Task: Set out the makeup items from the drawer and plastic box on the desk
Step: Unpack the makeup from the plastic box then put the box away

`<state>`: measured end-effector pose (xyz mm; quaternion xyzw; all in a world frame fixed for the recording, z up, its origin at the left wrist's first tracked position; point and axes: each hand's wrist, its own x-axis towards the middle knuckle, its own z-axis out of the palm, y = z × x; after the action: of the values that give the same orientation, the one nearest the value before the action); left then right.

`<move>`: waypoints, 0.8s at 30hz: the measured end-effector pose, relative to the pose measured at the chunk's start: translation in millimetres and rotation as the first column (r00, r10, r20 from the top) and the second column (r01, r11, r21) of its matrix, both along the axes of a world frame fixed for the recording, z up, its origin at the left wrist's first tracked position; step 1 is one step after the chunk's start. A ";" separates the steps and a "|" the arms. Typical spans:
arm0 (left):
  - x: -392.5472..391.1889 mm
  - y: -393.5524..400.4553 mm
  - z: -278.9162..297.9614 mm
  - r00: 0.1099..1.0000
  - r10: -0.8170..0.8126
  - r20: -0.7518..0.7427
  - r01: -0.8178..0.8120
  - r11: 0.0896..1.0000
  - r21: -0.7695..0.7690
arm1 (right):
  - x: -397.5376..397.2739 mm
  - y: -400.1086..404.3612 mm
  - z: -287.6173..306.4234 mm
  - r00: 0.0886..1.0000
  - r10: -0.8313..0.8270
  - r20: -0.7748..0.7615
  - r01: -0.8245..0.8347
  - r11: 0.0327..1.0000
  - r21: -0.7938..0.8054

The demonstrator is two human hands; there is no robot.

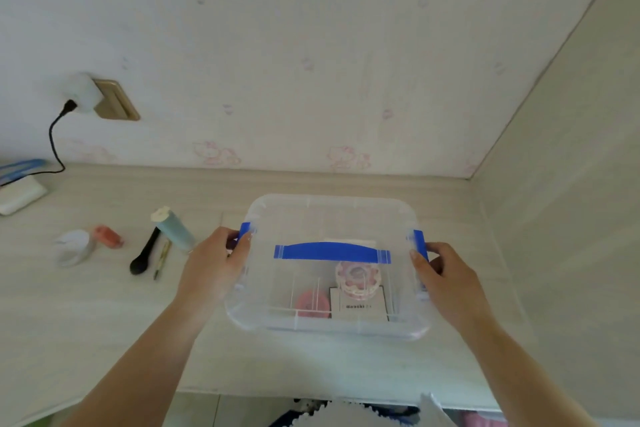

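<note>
A clear plastic box [311,215] with a blue lid handle [330,252] and blue side clips stands on the pale desk [104,315]. My left hand [211,267] grips its left clip [245,231] and my right hand [446,282] grips its right clip [419,244]. Through the lid I see a round pink-and-white case [358,279], a pink disc [311,303] and a white card [358,305]. To the left on the desk lie a pale green tube [175,229], a black brush [144,253], a thin pencil [162,259], a red-orange item [108,236] and a white round item [73,246].
A wall socket [114,100] with a white adapter and black cable sits at upper left. A white pack [19,196] lies at the desk's far left edge. A side wall [568,218] closes the right. Below the front edge, dark and white fabric [332,414] shows.
</note>
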<state>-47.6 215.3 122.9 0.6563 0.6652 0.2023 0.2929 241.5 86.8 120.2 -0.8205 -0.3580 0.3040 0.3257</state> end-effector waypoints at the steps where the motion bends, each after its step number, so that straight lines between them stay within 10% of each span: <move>1: 0.1 0.1 1.0 1.000 -0.001 -0.001 0.001 1.000 -0.002 | 0.3 -0.4 -0.7 1.000 0.001 -0.008 -0.001 1.000 0.002; 9: -4.7 7.1 1.6 0.991 -0.087 -0.099 0.084 0.996 -0.040 | 5.4 1.3 -9.2 0.999 0.018 -0.046 -0.017 0.999 0.035; 19: -8.9 -10.4 -20.7 0.948 0.066 0.312 -0.006 0.982 -0.190 | 16.5 -1.2 -32.6 0.876 -0.198 -0.440 0.168 0.980 -0.107; 24: -12.3 -10.8 -17.5 0.924 0.150 0.353 -0.122 0.987 -0.101 | 19.3 -6.1 -25.6 0.960 -0.152 -0.236 0.176 0.981 0.084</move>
<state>-59.9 204.4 105.4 0.5487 0.6517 0.3128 0.4200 260.8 80.8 94.6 -0.7889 -0.2641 0.3493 0.4311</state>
